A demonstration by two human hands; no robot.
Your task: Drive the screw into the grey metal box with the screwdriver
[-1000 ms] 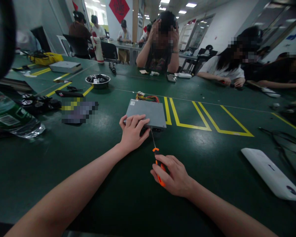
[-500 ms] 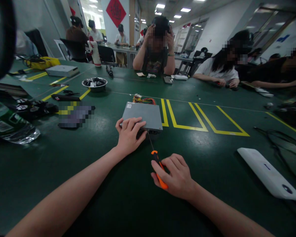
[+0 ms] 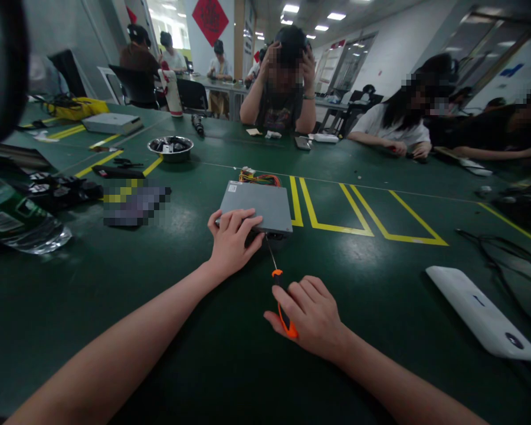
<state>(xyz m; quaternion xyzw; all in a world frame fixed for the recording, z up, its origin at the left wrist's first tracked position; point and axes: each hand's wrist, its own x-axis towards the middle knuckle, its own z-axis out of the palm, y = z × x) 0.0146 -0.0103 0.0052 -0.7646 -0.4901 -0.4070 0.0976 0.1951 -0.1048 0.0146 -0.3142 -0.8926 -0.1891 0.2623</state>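
A grey metal box (image 3: 263,203) with a white label and a bundle of coloured wires (image 3: 263,178) at its far side lies on the green table. My left hand (image 3: 233,241) grips its near left edge, fingers over the top and thumb at the front side. An orange and black screwdriver (image 3: 287,321) is in my right hand (image 3: 312,313), below and right of the box. Its thin shaft points up to the box's near side, close to my left thumb. The exact spot where the tip touches is too small to tell.
A metal bowl (image 3: 170,149) of small dark parts stands behind to the left, a bottle (image 3: 17,215) at the far left. Yellow tape marks (image 3: 340,229) lie right of the box, a white device (image 3: 482,313) and black cables further right. People sit across the table.
The fingers of my right hand have shifted on the screwdriver handle, with the thumb now further out to the left. My left hand and the box have stayed in place.
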